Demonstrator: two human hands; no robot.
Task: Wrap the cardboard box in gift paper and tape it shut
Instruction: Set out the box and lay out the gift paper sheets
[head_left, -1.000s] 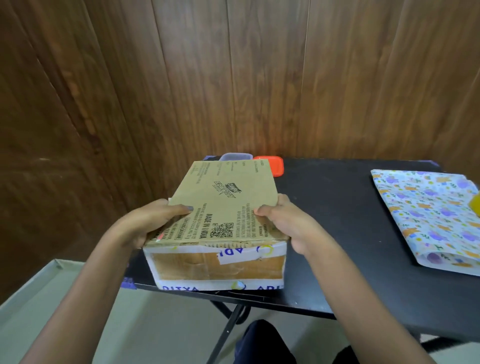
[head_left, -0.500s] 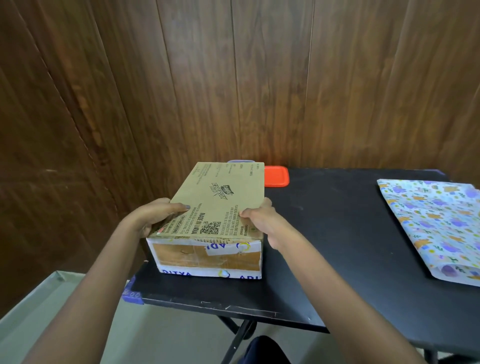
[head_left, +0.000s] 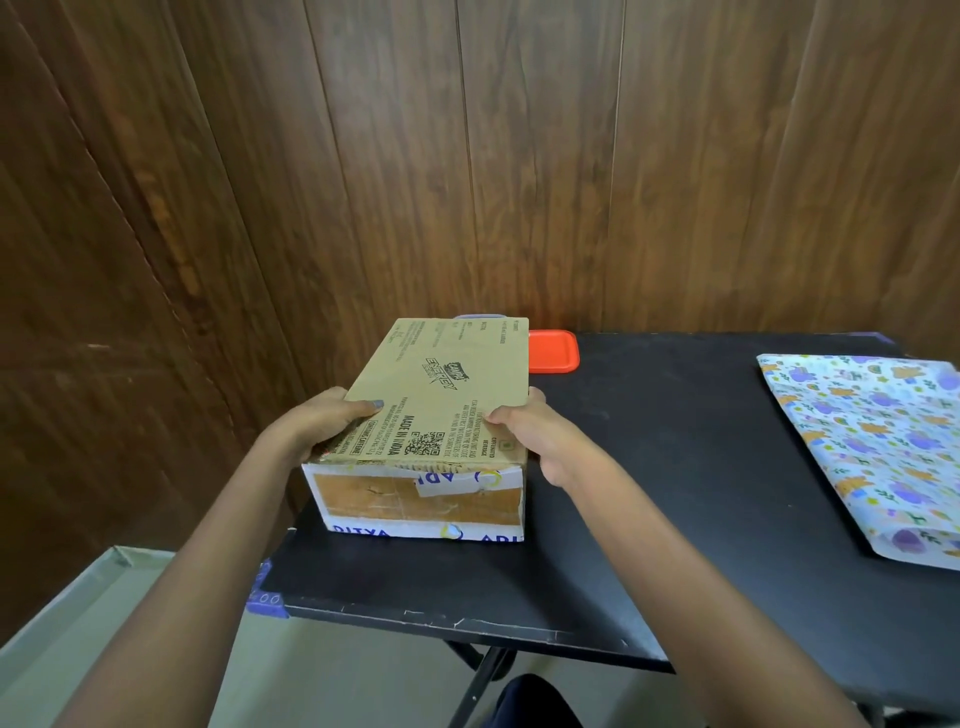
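A person's two bare hands hold a brown printed cardboard box (head_left: 436, 415), patched with white tape on its near end, at lower centre-left of the frame. It sits over the left end of a black folding table (head_left: 675, 467). The box appears to rest on the tabletop, near the front left corner, though full contact cannot be confirmed.

A folded sheet of white gift paper with purple and orange prints (head_left: 872, 447) lies flat at the right edge of the frame, well apart from the box. A flat orange plastic lid (head_left: 553, 352) shows just behind the box's far right corner, against a dark wood-panelled wall (head_left: 467, 156). No roll of tape can be made out.

The wrapping itself looks not yet begun. The step in hand seems to be placing the box. It is best set down level and clear of the table's front edge, so both hands can come free to open out the paper. The box should then go to the middle of the sheet.

The left hand (head_left: 322, 421) grips the box's left side, thumb laid flat on the top face. The right hand (head_left: 530, 431) grips the right side, thumb hooked over the top edge. Both forearms reach in straight from the bottom of the frame.
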